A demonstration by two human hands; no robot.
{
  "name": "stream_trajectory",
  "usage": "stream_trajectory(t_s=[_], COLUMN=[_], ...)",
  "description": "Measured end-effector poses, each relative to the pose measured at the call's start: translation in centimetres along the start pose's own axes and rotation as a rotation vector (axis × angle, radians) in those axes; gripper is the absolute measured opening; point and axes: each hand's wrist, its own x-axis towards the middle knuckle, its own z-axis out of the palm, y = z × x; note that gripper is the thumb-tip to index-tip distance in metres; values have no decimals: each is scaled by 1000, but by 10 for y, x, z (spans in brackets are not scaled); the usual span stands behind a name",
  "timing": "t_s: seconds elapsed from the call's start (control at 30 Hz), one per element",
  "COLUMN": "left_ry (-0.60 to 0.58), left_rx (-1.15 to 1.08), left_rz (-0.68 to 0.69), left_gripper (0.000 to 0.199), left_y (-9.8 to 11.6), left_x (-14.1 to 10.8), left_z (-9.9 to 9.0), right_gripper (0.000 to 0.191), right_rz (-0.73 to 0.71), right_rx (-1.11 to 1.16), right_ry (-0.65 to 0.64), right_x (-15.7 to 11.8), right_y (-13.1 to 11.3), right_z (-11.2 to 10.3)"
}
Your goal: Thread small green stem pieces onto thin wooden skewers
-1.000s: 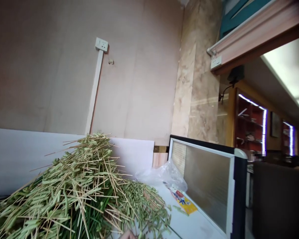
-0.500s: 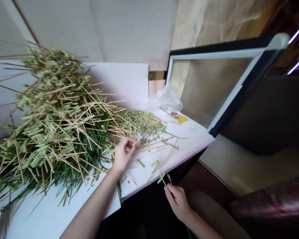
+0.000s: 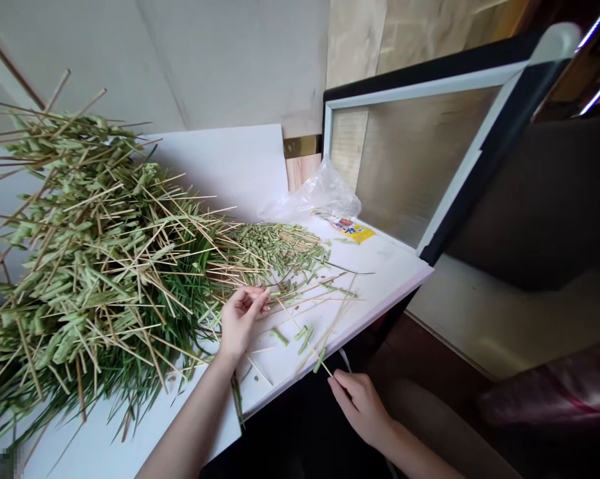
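A thin stick (image 3: pixel 326 370) slants across the near edge of the table (image 3: pixel 390 263), a green pod (image 3: pixel 320 360) crosswise on it. The right hand (image 3: pixel 362 406) pinches its near end between thumb and fingers. The left hand (image 3: pixel 237 322) presses thumb and forefinger together on a small green bit (image 3: pixel 274 293). Loose pieces (image 3: pixel 279 336) lie between the hands, a heap (image 3: pixel 95 266) rises leftward, and a packet (image 3: pixel 354 230) and plastic bag (image 3: pixel 328 191) lie beyond.

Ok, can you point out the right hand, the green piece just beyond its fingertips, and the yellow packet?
Right hand (image 3: pixel 358 404): head view, middle of the hand.
Green piece (image 3: pixel 320 360): head view, middle of its length.
Yellow packet (image 3: pixel 360 233): head view, its yellow end.
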Motion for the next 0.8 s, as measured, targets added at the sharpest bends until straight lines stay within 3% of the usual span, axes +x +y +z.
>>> stream_trajectory(t_s=[0.3,0.8], left_ry=[-6,-18], left_rx=[-75,-38], left_rz=[-24,-39], left_gripper=[34,35], left_y=[7,6], left_x=[-1,-4], left_z=[-1,0], right_gripper=[41,42], right_rz=[100,108], right_rx=[82,89], right_ry=[-7,-25], right_x=[-2,-4], right_y=[7,5], right_z=[3,1])
